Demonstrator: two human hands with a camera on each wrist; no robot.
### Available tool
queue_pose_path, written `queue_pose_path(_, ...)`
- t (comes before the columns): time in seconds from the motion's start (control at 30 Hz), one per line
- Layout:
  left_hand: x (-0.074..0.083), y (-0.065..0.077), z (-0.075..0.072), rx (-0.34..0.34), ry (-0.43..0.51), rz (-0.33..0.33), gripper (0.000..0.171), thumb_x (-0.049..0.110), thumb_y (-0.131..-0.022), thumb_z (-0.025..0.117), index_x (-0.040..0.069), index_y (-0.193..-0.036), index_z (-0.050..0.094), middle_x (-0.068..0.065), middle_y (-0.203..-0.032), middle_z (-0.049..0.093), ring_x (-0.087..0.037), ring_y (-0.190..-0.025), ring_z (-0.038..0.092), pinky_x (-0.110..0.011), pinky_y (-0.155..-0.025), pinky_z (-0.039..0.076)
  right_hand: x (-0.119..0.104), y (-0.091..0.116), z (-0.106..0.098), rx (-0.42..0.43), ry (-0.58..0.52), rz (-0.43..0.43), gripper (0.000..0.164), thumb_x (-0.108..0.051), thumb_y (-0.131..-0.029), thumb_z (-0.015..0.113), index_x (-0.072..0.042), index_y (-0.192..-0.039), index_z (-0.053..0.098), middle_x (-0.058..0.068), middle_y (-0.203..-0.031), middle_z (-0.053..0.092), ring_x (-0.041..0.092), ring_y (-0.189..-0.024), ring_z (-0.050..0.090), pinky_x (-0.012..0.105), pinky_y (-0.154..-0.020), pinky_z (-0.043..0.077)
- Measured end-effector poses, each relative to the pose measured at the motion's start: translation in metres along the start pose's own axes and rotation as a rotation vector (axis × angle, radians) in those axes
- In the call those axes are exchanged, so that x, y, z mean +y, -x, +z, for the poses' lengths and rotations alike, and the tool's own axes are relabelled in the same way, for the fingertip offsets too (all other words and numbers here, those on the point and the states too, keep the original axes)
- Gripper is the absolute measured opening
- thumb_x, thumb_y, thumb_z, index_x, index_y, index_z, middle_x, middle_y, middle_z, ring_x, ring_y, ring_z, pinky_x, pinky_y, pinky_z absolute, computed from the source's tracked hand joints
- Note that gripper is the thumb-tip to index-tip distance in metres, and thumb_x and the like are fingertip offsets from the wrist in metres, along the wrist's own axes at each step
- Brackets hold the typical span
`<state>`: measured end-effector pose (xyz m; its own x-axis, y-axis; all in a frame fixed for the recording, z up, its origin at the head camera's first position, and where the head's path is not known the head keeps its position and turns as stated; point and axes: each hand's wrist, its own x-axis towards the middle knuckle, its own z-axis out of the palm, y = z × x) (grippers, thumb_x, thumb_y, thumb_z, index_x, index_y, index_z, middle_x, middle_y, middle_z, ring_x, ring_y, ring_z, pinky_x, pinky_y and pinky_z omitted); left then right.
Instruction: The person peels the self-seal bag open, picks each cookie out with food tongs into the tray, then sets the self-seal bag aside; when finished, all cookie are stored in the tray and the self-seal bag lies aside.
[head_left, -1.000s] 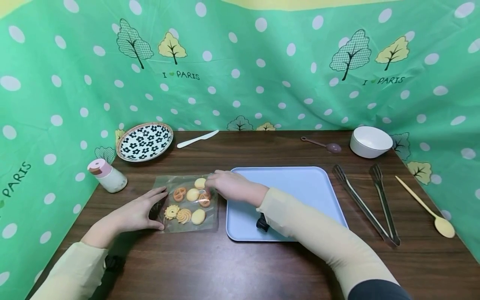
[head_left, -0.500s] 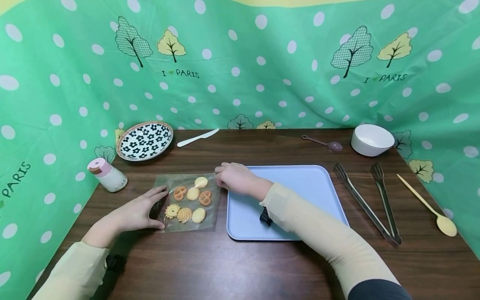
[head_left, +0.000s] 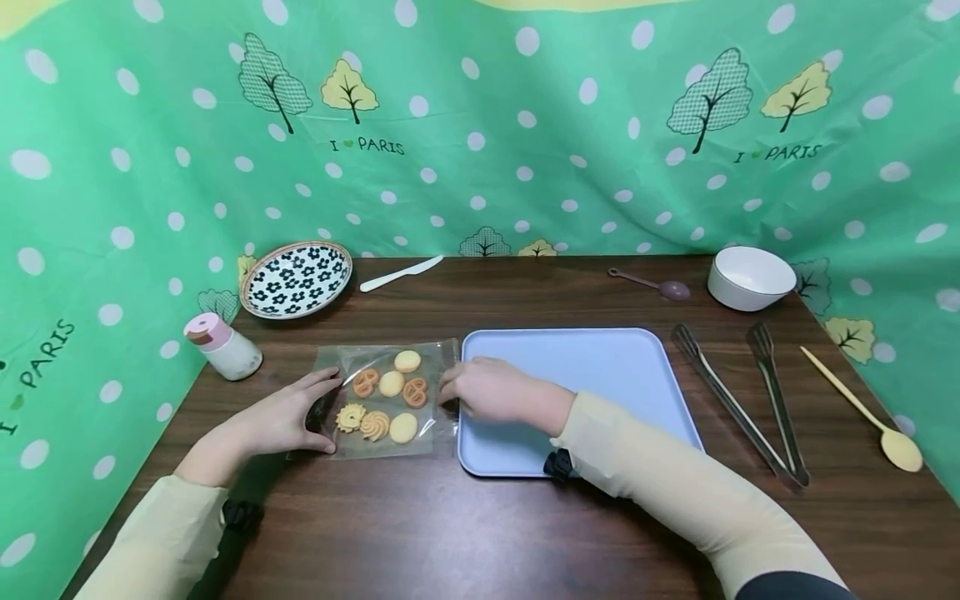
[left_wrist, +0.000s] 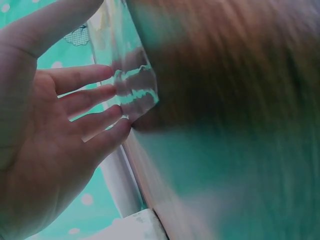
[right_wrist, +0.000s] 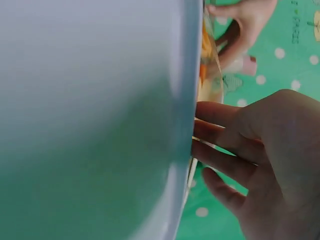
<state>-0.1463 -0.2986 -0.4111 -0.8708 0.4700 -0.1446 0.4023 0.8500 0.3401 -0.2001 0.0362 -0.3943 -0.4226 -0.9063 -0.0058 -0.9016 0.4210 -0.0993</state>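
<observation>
Left hand (head_left: 277, 423): you've got it spread, fingers straight, touching the clear bag (head_left: 442, 354) on its left edge
Right hand (head_left: 491, 390): your fingers, loosely extended, meet the right edge; hands well apart
Film: glossy, crinkled, lying flat between them
Cookies (head_left: 392, 383): round, swirled, scalloped, pretzel-shaped, inside
Tray (head_left: 592, 383): smooth blue rounded rectangle, just beside
Table (head_left: 420, 533): dark wood grain
Backdrop (head_left: 480, 117): green dotted cloth

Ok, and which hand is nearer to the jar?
The left hand: it is close in front of the jar and slightly right, at the bag's left edge. The right hand is farther off, at the bag's right edge, by the tray.
</observation>
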Motion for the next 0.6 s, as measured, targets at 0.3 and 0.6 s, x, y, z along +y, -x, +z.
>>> queue_pose_path(0.3, -0.015, -0.009, -0.012, 0.038, 0.036, 0.03, 0.072, 0.034, -0.072, 0.081, 0.005, -0.131, 0.052, -0.015, -0.138, 0.046, -0.035, -0.127, 0.045, -0.051, -0.098, 0.04, -0.006, 0.005, 0.004, -0.051, 0.002, 0.003, 0.04, -0.002, -0.084, 0.055, -0.024, -0.114, 0.069, -0.007, -0.12, 0.062, 0.012, -0.11, 0.059, 0.036, -0.083, 0.05)
queue_pose_path(0.6, -0.025, -0.021, -0.002, 0.166, 0.073, 0.037, 0.041, 0.019, -0.078, 0.078, 0.011, -0.117, 0.067, -0.01, -0.122, 0.058, -0.029, -0.111, 0.055, -0.048, -0.089, 0.045, -0.006, 0.003, 0.004, -0.067, -0.026, 0.03, 0.041, -0.001, -0.083, 0.054, -0.023, -0.114, 0.069, -0.007, -0.119, 0.062, 0.013, -0.108, 0.06, 0.035, -0.085, 0.05)
